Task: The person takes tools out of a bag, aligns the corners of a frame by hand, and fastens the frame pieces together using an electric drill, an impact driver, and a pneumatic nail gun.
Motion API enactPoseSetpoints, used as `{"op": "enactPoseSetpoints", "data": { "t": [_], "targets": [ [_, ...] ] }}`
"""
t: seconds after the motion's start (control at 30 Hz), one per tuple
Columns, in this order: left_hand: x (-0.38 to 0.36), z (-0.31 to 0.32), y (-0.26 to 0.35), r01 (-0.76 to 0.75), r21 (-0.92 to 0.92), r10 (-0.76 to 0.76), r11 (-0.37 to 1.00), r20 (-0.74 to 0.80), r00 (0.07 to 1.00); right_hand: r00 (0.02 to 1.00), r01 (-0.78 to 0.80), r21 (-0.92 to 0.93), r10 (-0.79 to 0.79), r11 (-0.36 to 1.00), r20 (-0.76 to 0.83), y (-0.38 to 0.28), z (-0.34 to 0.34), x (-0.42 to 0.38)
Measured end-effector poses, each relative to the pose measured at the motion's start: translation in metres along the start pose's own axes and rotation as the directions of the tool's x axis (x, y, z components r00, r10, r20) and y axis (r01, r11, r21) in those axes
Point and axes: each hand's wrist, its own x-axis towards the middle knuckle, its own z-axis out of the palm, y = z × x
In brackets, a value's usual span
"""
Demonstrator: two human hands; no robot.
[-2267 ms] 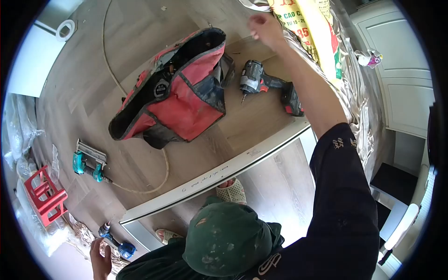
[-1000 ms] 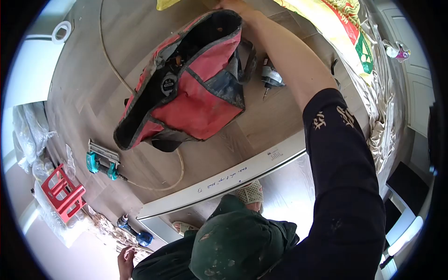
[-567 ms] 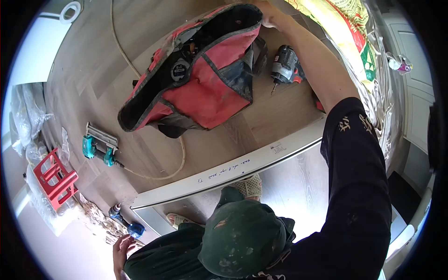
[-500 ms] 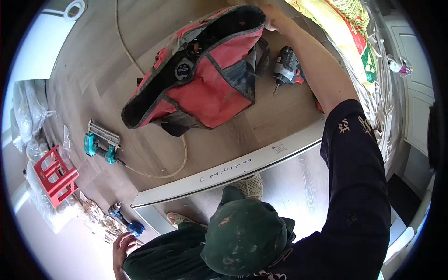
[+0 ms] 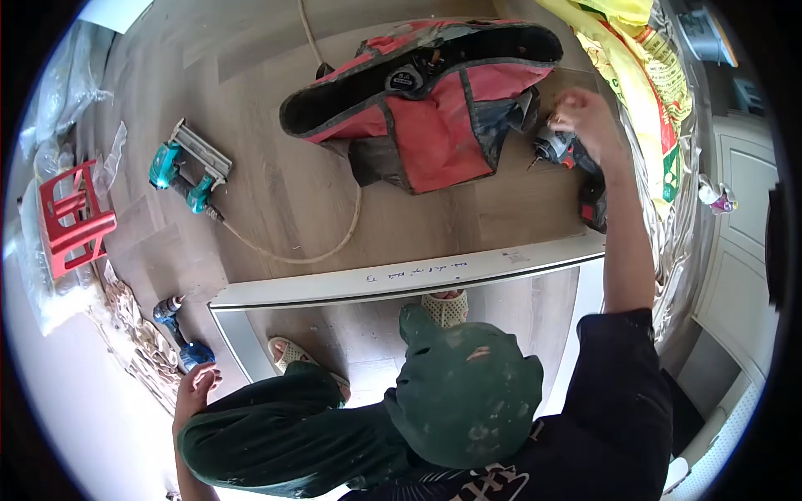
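Observation:
My right hand (image 5: 582,121) hovers over or beside the impact driver (image 5: 555,148), partly covering it. Its fingers are bent and slightly blurred, with thumb and fingers apart; contact with the driver cannot be made out. To its left, a red and black tool bag (image 5: 443,138) gapes at the top, showing a tape measure (image 5: 404,78) inside. Over by my bent knee, my left hand (image 5: 197,386) is loosely open and holds nothing. Just above it, a blue cordless drill (image 5: 178,336) lies on the floor.
A teal nail gun (image 5: 187,169) with a hose (image 5: 317,259) lies left of the bag. A white board with handwriting (image 5: 401,275) crosses before the feet. At left is a red plastic stool (image 5: 73,221); at right, yellow sacks (image 5: 660,92). A dark battery pack (image 5: 594,203) sits near the right forearm.
My right hand has let go of the bag's far end and come down to the impact driver. The view has shifted, and my left hand still rests near the drill.

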Motion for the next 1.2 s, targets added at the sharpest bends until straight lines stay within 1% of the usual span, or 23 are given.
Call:
{"op": "enactPoseSetpoints", "data": {
  "t": [0.03,0.1,0.13,0.17,0.23,0.27,0.3,0.37,0.43,0.53,0.63,0.67,0.73,0.77,0.83,0.9,0.97,1.03,1.07,1.1,1.13,1.17,1.2],
  "targets": [
    [-0.002,0.004,-0.007,0.008,-0.014,-0.008,1.0,0.0,1.0,0.989,-0.054,0.008,0.053,0.998,0.139,-0.011,0.024,-0.03],
    [0.0,0.022,0.004,0.076,0.152,-0.085,0.986,0.059,0.995,0.926,-0.101,-0.04,0.108,0.994,0.361,-0.008,0.076,-0.069],
    [0.003,0.027,0.008,0.098,0.235,-0.12,0.967,0.083,0.989,0.895,-0.091,-0.063,0.109,0.994,0.432,0.002,0.102,-0.08],
    [0.006,0.029,0.008,0.102,0.229,-0.123,0.968,0.082,0.989,0.859,-0.08,-0.084,0.111,0.993,0.499,0.015,0.127,-0.087],
    [0.008,0.032,0.005,0.041,0.263,-0.061,0.964,0.067,0.996,0.815,0.148,-0.293,0.051,0.945,0.577,0.026,0.17,-0.092],
    [0.008,0.033,0.003,0.01,0.278,-0.028,0.961,0.061,0.998,0.81,0.154,-0.3,0.054,0.942,0.584,0.034,0.185,-0.094],
    [0.008,0.033,0.001,0.011,0.264,-0.028,0.964,0.061,0.998,0.81,0.313,-0.336,-0.065,0.889,0.583,0.041,0.198,-0.094],
    [0.005,0.028,0.002,-0.002,0.324,-0.018,0.946,0.058,0.998,0.744,0.597,-0.395,-0.299,0.698,0.597,0.046,0.214,-0.093],
    [0.01,0.023,-0.004,-0.014,0.34,-0.004,0.94,0.052,0.999,0.736,0.623,-0.404,-0.328,0.67,0.592,0.042,0.213,-0.093],
    [0.024,0.007,-0.021,-0.179,0.347,0.133,0.921,0.152,0.979,0.73,0.654,-0.42,-0.378,0.629,0.57,0.026,0.2,-0.099],
    [0.027,-0.002,-0.012,-0.224,0.307,0.203,0.925,0.1,0.974,0.919,0.364,-0.416,-0.248,0.833,0.307,-0.002,0.165,-0.103],
    [0.03,-0.003,-0.005,-0.251,0.294,0.238,0.922,0.081,0.968,0.924,0.359,-0.433,-0.248,0.827,0.292,-0.002,0.148,-0.1],
    [0.036,-0.005,-0.003,-0.288,0.286,0.271,0.914,0.096,0.958,0.968,0.246,-0.416,-0.246,0.875,0.054,0.005,0.1,-0.084],
    [0.038,-0.007,-0.006,-0.298,0.282,0.284,0.912,0.09,0.954,0.967,0.242,-0.43,-0.253,0.87,0.032,0.016,0.07,-0.071],
    [0.036,-0.006,-0.004,-0.331,0.279,0.32,0.902,0.083,0.944,0.961,0.124,-0.594,-0.246,0.795,-0.129,0.053,0.011,-0.046],
    [0.034,-0.004,0.003,-0.277,0.306,0.257,0.911,0.107,0.961,0.98,0.022,-0.388,-0.097,0.921,-0.174,0.083,-0.032,-0.037],
    [0.035,0.0,0.002,-0.308,0.32,0.287,0.896,0.111,0.952,0.957,-0.038,-0.416,-0.086,0.909,-0.277,0.125,-0.066,-0.016],
    [0.031,0.003,0.001,-0.325,0.329,0.311,0.887,0.094,0.946,0.898,-0.106,-0.675,-0.222,0.73,-0.381,0.137,-0.073,-0.005],
    [0.027,0.007,0.002,-0.27,0.335,0.245,0.903,0.118,0.962,0.882,-0.069,-0.676,-0.272,0.734,-0.385,0.118,-0.06,-0.012],
    [0.025,0.009,0.006,-0.214,0.338,0.176,0.916,0.14,0.974,0.878,-0.083,-0.663,-0.26,0.744,-0.402,0.126,-0.062,0.0],
    [0.02,0.01,0.012,-0.227,0.319,0.206,0.92,0.097,0.974,0.915,-0.066,-0.691,-0.233,0.72,-0.33,0.124,-0.06,0.0],
    [0.013,0.011,0.017,-0.209,0.333,0.188,0.919,0.097,0.977,0.944,-0.04,-0.798,-0.239,0.602,-0.227,0.127,-0.059,0.0],
    [0.006,0.012,0.02,-0.186,0.348,0.161,0.919,0.099,0.982,0.924,-0.206,-0.683,-0.089,0.701,-0.371,0.131,-0.053,0.005]
  ]
}}
